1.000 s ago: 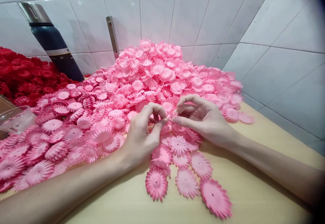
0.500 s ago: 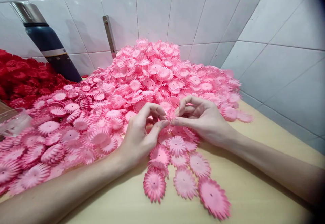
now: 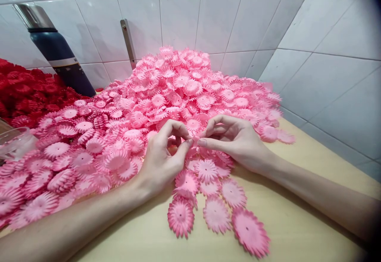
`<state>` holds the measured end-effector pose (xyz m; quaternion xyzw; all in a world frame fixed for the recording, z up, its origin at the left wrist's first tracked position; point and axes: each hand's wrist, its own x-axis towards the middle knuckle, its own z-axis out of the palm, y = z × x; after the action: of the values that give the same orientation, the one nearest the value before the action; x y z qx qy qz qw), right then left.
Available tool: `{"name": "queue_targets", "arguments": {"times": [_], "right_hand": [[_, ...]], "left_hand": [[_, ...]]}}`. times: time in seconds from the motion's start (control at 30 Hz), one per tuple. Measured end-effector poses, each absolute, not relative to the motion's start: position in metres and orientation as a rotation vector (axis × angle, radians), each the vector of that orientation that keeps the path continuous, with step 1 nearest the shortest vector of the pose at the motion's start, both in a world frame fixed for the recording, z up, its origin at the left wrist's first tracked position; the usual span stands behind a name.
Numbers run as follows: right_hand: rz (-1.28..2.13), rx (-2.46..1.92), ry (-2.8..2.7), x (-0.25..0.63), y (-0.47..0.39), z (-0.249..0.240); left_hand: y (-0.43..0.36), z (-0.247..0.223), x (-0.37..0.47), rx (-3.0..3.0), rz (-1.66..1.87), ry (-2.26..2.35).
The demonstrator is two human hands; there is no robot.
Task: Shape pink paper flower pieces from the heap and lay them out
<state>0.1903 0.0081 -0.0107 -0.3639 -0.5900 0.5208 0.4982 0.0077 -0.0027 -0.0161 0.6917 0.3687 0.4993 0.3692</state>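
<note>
My left hand (image 3: 168, 153) and my right hand (image 3: 239, 141) meet over the front of a heap of pink artificial flower petal discs (image 3: 178, 79). On each hand the thumb and index finger are closed in a pinch, and the two pairs of fingertips are a small gap apart. A bit of pink shows between them, but it blends with the heap and I cannot make out what is held. Below the hands, several loose discs lie on the table, among them a dark-edged one (image 3: 251, 232) with a small centre hole and a paler one (image 3: 217, 214).
A heap of red discs (image 3: 29, 91) lies at the left, beside a dark blue bottle (image 3: 64, 58) with a steel cap. A clear plastic container (image 3: 14, 143) sits at the left edge. White tiled walls (image 3: 181, 16) bound the pale wooden table (image 3: 300, 186).
Both hands have shifted slightly left, with their fingertips a little farther apart. The heap and the loose discs look the same.
</note>
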Motion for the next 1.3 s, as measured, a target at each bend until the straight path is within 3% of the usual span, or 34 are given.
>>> {"name": "queue_targets", "arguments": {"times": [0.73, 1.3], "right_hand": [[1.106, -0.927, -1.509, 0.192, 0.011, -0.015], [0.79, -1.006, -1.261, 0.189, 0.016, -0.013]], "left_hand": [[-0.003, -0.008, 0.006, 1.971, 1.215, 0.989], [-0.005, -0.001, 0.011, 1.642, 1.472, 1.02]]}}
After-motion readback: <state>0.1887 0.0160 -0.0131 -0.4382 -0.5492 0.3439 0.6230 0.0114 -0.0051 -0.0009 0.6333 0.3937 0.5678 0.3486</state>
